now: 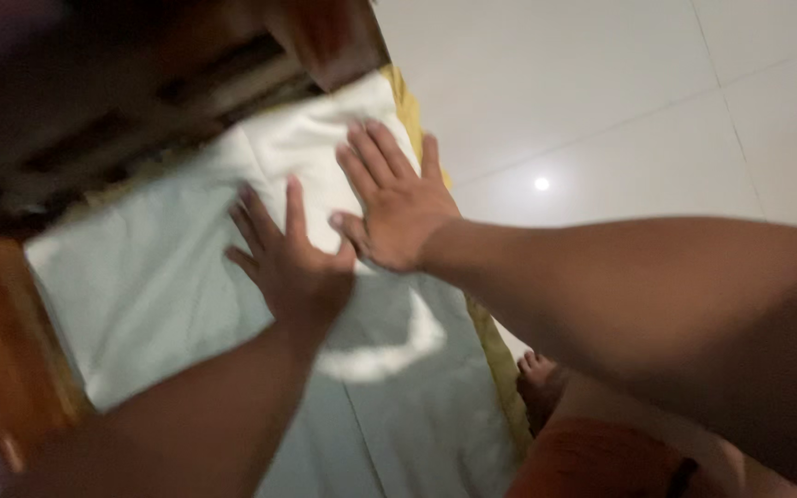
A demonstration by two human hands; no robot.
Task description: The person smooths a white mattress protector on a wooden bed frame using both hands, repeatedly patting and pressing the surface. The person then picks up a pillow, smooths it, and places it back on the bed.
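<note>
The largest area in view is taken up by the pale tiled floor [620, 101], which fills the upper right and carries a small bright spot of reflected light. Next in size, a white cloth [149, 277] is spread flat over a surface whose yellow edge [491, 355] is seen running along the cloth's right side; whether that surface is a mattress or a cushion cannot be told from the blurred picture. Dark brown wooden furniture [94, 101] is seen above and to the left of the cloth, with an orange-brown wooden part [6, 341] at the left edge. Two bare forearms are stretched across the picture toward the cloth. The right hand [394, 198] is laid palm down on the upper part of the cloth, near its far end, with the fingers spread wide and nothing held. The left hand [292, 263] is pressed flat on the cloth just beside and below the right one, fingers likewise opened and spread, nothing grasped; the two hands are nearly touching at the thumbs. A bare foot [539, 383] is seen on the floor at the lower right, just beside the yellow edge
</note>
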